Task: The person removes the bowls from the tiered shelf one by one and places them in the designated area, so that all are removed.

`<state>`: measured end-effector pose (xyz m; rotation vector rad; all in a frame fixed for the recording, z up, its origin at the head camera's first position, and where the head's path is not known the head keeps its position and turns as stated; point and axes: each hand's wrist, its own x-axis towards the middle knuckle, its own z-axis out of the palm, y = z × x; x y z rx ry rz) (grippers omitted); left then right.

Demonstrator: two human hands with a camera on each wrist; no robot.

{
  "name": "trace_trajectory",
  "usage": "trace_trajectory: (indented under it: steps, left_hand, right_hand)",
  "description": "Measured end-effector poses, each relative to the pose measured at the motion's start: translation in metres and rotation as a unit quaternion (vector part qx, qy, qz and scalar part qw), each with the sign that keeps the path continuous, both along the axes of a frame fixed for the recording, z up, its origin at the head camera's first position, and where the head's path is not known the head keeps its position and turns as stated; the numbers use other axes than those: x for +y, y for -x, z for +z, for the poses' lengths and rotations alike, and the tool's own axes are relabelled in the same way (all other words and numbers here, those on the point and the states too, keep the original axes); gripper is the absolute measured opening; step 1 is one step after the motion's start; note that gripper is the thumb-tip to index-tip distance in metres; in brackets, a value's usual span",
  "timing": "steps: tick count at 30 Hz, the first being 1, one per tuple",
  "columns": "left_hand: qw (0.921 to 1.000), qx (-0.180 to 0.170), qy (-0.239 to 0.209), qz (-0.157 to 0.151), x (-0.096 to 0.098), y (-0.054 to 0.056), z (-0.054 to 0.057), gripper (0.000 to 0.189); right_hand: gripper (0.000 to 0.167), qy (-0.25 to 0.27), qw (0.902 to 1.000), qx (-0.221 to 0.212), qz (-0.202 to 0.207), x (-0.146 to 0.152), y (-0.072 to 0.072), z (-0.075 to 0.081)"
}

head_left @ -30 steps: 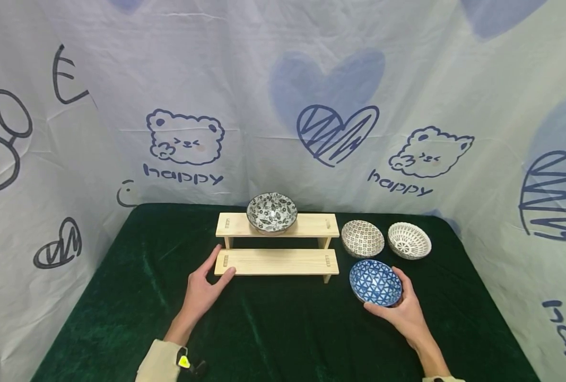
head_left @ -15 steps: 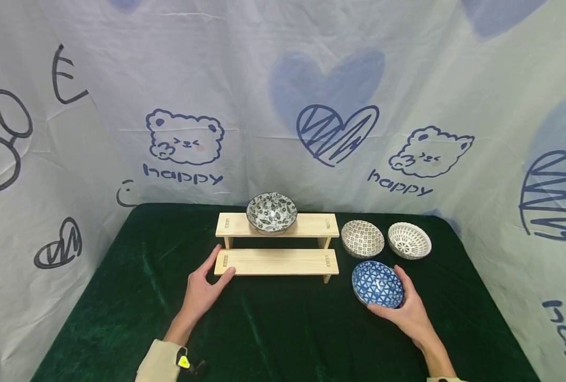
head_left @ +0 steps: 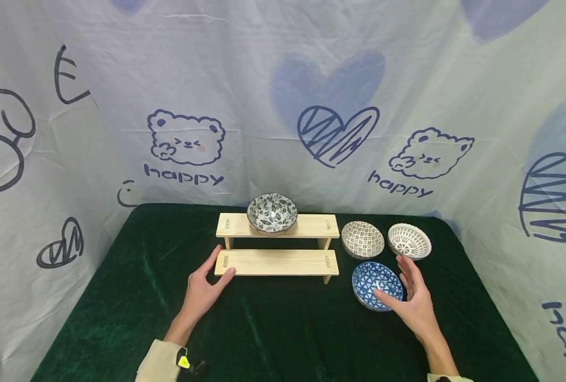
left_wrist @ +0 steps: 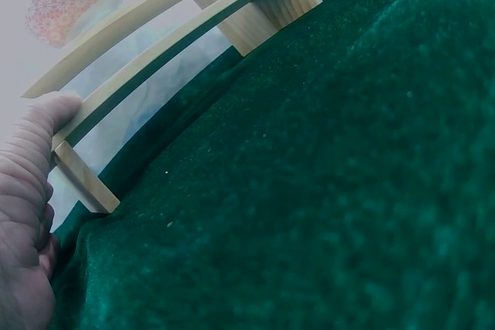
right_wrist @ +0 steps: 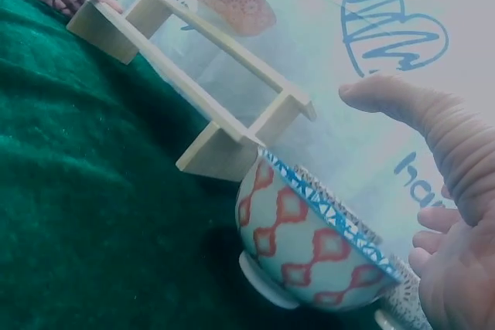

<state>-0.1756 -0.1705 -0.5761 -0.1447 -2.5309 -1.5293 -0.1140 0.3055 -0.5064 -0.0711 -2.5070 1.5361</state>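
A two-tier wooden stand (head_left: 275, 262) sits on the green cloth. At its left end my left hand (head_left: 203, 292) grips the lower board, thumb at the front edge and a finger at the rear. A blue triangle-patterned bowl (head_left: 371, 278) rests upright on the cloth right of the stand; the right wrist view shows red diamonds on its pale outside. Over its right rim hovers my right hand (head_left: 416, 305), fingers apart, holding nothing. On the upper board stands a black-and-white floral bowl (head_left: 271, 212), whose outside looks reddish from the left wrist.
Behind the blue bowl are a tan-patterned bowl (head_left: 362, 239) and a white bowl (head_left: 409, 240) with dark markings, side by side. Green cloth (head_left: 283, 329) covers the table. A printed white curtain (head_left: 254, 79) hangs behind and at both sides.
The blue bowl was shifted slightly right and toward me, then let go. My right hand has loosened and risen off its rim. My left hand stays at the stand.
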Motion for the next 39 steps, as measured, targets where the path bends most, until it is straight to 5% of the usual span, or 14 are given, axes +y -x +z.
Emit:
trace_trajectory:
  steps: [13, 39]
  left_hand:
    - [1.0, 0.002, 0.002, -0.001, 0.0, -0.001, 0.001, 0.08]
    - [1.0, 0.001, -0.001, 0.0, 0.0, -0.001, 0.003, 0.079]
  right_hand:
    - [0.091, 0.044, 0.9946, 0.083, 0.044, -0.029, 0.015, 0.001]
    - [0.09, 0.071, 0.9835, 0.111, 0.124, -0.075, 0.046, 0.012]
